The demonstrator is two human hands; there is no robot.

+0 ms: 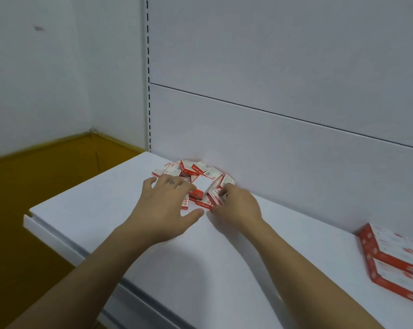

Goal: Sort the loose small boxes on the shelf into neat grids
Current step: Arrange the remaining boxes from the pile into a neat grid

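Observation:
A jumbled pile of several small red-and-white boxes (196,173) lies on the white shelf (105,200), close to the back panel. My left hand (164,206) lies spread over the pile's left front side, fingers straight and resting on the boxes, thumb stretched out to the right. On the pile's right front side my right hand (236,205) has its fingers curled around a small box (216,197). Both hands hide the nearest boxes.
At the right edge, red-and-white boxes stand in a neat stacked block (395,257) on the same shelf. The white back panel (271,127) rises right behind the pile. The shelf's left end (28,216) drops to a yellow floor (34,181).

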